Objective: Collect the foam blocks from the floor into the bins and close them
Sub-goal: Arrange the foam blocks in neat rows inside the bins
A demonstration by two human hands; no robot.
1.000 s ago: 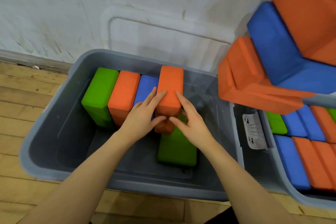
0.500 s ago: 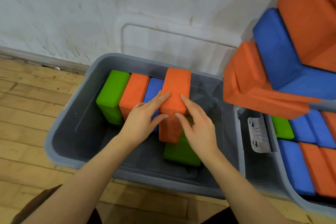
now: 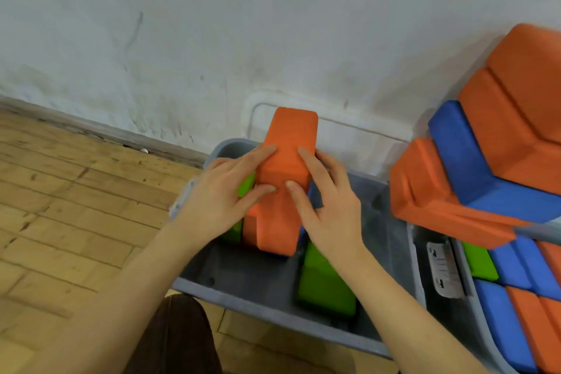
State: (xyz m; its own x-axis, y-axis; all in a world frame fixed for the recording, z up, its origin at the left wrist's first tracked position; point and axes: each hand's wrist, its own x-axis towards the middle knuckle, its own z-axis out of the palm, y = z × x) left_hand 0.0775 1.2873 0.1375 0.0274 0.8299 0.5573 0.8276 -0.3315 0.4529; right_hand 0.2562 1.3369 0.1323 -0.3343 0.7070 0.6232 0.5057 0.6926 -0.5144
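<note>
Two hands on one block right now: I'm holding an orange foam block [image 3: 283,182] between my left hand [image 3: 226,196] and my right hand [image 3: 326,206], fingers spread and pressing in from either side, thumbs nearly meeting on the near face. So neither hand is closed into a fist, both are clamped flat against the block.

It's sitting directly between my palms, hovering over the grey bin [image 3: 258,284], with its long axis running away from me and tipped up, far end poking above the bin's back rim toward the wall. The low end is pointing down into the bin, just ahead of my wrists.

Below my left fingers I'm seeing a bit of green block [image 3: 245,184] standing in the bin, and there's a sliver of blue just under my right hand. Another green block [image 3: 324,279] is lying flat on the bin floor under my right wrist, long axis also pointing away from me.

I'm guessing the block wants standing up on end next to the others, so it's about tipping it upright and sliding it down toward my left side. Both hands are equally close, so it's really a two-handed job. Off to my right, a second bin [image 3: 485,328] is already looking pretty packed.
</note>
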